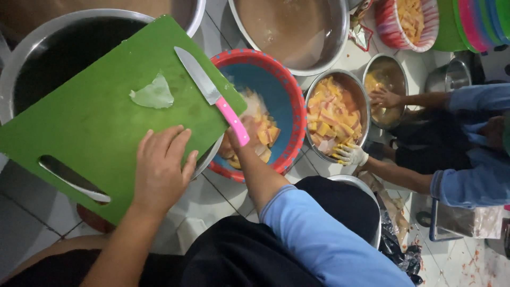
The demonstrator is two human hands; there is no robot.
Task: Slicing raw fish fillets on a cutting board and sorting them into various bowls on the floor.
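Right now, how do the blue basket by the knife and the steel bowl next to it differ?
The blue basket is plastic with a red rim; the steel bowl is bare metal. The basket is wider and holds only a few fruit pieces low down; the bowl is heaped. The person's right hand reaches into the basket; a co-worker's gloved hand touches the bowl. Both hold orange-yellow fruit chunks.

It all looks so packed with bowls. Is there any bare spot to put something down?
Yes: the green cutting board is mostly bare around a pale scrap. Bare floor tile shows at its lower-left. Around the blue basket and metal bowl of fruit pieces it is crowded.
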